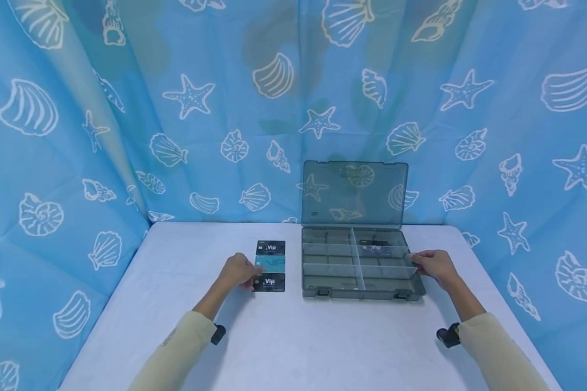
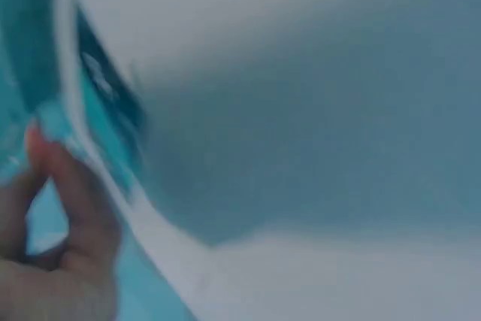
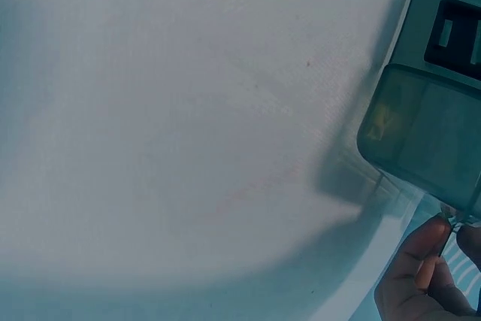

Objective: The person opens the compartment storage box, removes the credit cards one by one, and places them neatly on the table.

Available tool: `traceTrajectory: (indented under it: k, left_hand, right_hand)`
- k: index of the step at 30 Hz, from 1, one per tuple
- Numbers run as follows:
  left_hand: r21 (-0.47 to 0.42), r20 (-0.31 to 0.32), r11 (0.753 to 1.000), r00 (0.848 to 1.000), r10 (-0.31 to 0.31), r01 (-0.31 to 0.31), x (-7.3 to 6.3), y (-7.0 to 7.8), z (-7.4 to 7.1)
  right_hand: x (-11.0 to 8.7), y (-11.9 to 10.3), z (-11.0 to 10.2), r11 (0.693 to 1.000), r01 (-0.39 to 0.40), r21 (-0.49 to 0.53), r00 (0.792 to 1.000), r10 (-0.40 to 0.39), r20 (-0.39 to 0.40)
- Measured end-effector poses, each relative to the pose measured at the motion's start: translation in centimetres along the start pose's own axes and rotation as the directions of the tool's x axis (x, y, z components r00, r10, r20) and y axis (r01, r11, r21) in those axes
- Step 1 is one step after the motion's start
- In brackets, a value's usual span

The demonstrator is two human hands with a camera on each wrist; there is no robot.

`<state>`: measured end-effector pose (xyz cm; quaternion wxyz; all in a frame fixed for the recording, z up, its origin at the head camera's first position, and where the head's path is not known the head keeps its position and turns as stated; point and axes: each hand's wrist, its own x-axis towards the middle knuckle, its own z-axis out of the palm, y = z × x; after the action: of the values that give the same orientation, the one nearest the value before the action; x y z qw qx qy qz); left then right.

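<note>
Three cards form a column on the table: a black "Vip" card (image 1: 270, 247) at the back, a teal card (image 1: 274, 263) in the middle, and another black "Vip" card (image 1: 270, 282) nearest me. My left hand (image 1: 239, 270) is at their left ends, a fingertip over the teal card's near left corner. Blur in the left wrist view hides whether it pinches a card. On the right, my right hand (image 1: 435, 264) grips the side wall of a grey translucent compartment box (image 1: 332, 293). Its raised lid (image 1: 354, 193) stands upright. One dark "Vip" card (image 1: 375, 248) lies in a back right compartment.
Clear dividers (image 1: 358, 263) split the box into several compartments. A white cloth (image 1: 293, 336) covers the table. Behind and beside it hangs a blue curtain (image 1: 235, 184) with shell and starfish prints. Dark wrist cameras (image 1: 218, 334) are strapped at both sleeves.
</note>
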<state>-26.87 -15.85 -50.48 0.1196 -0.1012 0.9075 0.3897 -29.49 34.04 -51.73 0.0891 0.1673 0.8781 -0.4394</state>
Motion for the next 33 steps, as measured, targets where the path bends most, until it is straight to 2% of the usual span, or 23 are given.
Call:
traceTrajectory:
  k: [2,4,6,7,9,12,15,18,22,24,27,29,30,31,33]
  left_hand:
    - [-0.112,-0.012,0.988,0.994,0.106,-0.107,-0.3,1.4,0.5]
    - [-0.236,0.003,0.952,0.979,0.202,-0.196,-0.6,3.2,1.5]
    - [-0.325,0.06,0.921,0.967,0.248,-0.215,-0.8,4.9,2.9]
    - [-0.338,0.084,0.916,0.962,0.259,-0.217,-0.8,5.5,3.6]
    - [-0.339,0.109,0.918,0.96,0.258,-0.208,-0.8,6.4,4.8]
    - [-0.333,0.09,0.928,0.974,0.206,-0.165,-0.6,6.6,6.1]
    - [-0.348,0.077,0.93,0.984,0.158,-0.122,-0.6,6.1,6.7]
    - [-0.346,0.118,0.933,0.981,0.152,-0.103,-1.0,5.6,6.6]
    - [-0.303,0.171,0.944,0.967,0.187,-0.128,-1.8,5.4,6.2]
    - [-0.246,0.146,0.95,0.962,0.231,-0.191,-2.1,5.9,6.1]
    - [-0.214,0.074,0.922,0.936,0.345,-0.323,-2.3,8.2,6.1]
    - [-0.274,0.076,0.89,0.914,0.398,-0.365,-2.4,10.4,6.7]
    - [-0.351,0.103,0.866,0.904,0.415,-0.357,-2.4,11.6,7.2]
    - [-0.439,0.142,0.839,0.898,0.417,-0.321,-2.4,12.8,7.8]
    - [-0.579,0.231,0.79,0.889,0.396,-0.201,-2.2,15.2,9.3]
  right_hand:
    - [0.4,0.3,0.1,1.0,-0.002,-0.013,1.0,0.002,-0.005]
    - [0.6,0.5,0.0,1.0,-0.001,-0.015,1.0,0.001,0.002]
    - [0.7,0.7,0.0,1.0,-0.009,-0.02,1.0,0.009,-0.008]
    - [0.6,0.7,-0.1,1.0,-0.006,-0.018,1.0,0.005,-0.001]
    - [0.6,0.6,0.0,1.0,-0.007,0.009,1.0,0.007,-0.013]
    - [0.1,0.1,0.0,1.0,0.005,0.03,1.0,-0.005,0.003]
    - [-0.6,-0.2,-0.1,1.0,0.002,0.023,1.0,-0.002,-0.013]
    - [-1.7,-0.1,-0.5,1.0,0.009,0.002,0.999,-0.009,0.032]
    - [-2.8,0.4,-1.4,1.0,0.026,0.01,0.99,-0.028,0.142]
    - [-3.2,0.7,-1.6,0.999,0.038,0.026,0.984,-0.042,0.171]
    - [-3.4,1.0,-1.7,0.998,0.048,0.046,0.982,-0.055,0.181]
    - [-3.4,1.0,-1.6,0.998,0.045,0.05,0.982,-0.054,0.18]
    - [-3.3,1.1,-1.6,0.998,0.041,0.051,0.983,-0.05,0.179]
    - [-3.3,1.0,-1.6,0.998,0.039,0.049,0.983,-0.047,0.178]
    - [-3.3,1.0,-1.6,0.998,0.034,0.05,0.983,-0.042,0.177]
